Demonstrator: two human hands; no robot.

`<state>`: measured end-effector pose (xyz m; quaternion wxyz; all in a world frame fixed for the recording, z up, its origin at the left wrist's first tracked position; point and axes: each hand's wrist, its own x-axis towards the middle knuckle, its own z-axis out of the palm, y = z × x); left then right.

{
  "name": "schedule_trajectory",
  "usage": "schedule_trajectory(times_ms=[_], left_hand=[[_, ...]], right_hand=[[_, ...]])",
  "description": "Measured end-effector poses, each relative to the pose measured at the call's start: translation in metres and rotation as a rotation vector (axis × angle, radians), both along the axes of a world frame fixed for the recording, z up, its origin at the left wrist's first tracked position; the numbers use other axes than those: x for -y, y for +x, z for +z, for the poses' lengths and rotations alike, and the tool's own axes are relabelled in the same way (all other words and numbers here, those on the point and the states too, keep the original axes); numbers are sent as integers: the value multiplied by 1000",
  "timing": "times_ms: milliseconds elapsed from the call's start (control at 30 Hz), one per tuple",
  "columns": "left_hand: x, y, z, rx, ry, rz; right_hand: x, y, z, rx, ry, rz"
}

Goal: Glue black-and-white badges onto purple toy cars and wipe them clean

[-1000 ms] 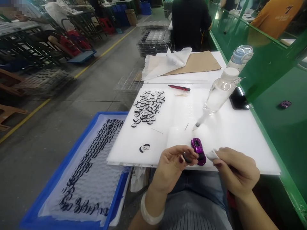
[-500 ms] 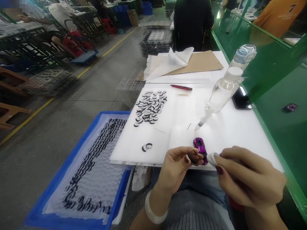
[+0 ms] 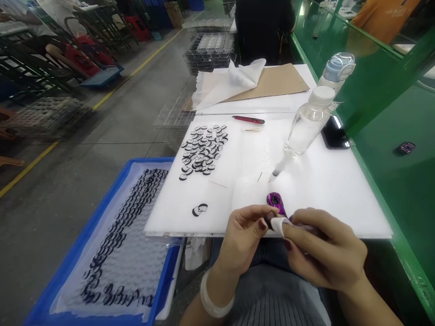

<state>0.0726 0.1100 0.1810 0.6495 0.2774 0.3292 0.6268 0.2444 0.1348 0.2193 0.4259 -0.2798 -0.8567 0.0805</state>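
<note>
My left hand (image 3: 245, 235) pinches the rear of a small purple toy car (image 3: 275, 202) at the near edge of the white foam board (image 3: 340, 190). My right hand (image 3: 322, 253) is closed on a small white cloth (image 3: 279, 225) and presses it against the car's near end, covering part of it. A single black-and-white part (image 3: 199, 209) lies on the board to the left of my hands.
A pile of black-and-white parts (image 3: 203, 151), a red knife (image 3: 248, 119), a clear dispenser bottle (image 3: 304, 129), a water bottle (image 3: 336, 72) and a phone (image 3: 335, 133) sit on the board. A blue tray (image 3: 102, 253) of parts lies lower left. A person in black sits ahead.
My right hand has moved left with the cloth onto the car's near end. The car is now mostly covered by my hands.
</note>
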Motion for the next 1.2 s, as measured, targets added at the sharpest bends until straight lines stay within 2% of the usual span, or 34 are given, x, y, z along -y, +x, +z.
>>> schedule_trajectory(times_ms=[100,167,267,333,400,500,667,800,1033,1200], left_hand=[[5,-7,-1,-256,61,79],[9,-11,0,-617,132,224],[13,-10,0,-1171,355,396],[13,-4,-2,-1348,510,393],[12,3,-5,-1409,588,366],[10,10,-11,-1442,609,341],[8,8,-9,-1375,490,309],[7,4,-5,-1339,415,298],[8,2,-7,-1332,424,227],[8,3,-10,-1368,428,255]], right_hand=[[-4,8,-4,-20,-106,-48],[-7,15,-11,-58,-235,-142],[-10,19,-24,-68,-452,-196],[-10,18,-32,-54,-557,-178],[-9,15,-36,-62,-625,-161],[-7,12,-36,-63,-680,-155],[-9,11,-34,-36,-721,-145],[-11,10,-35,-34,-719,-142],[-7,10,-41,-25,-666,-142],[-3,11,-48,-28,-595,-138]])
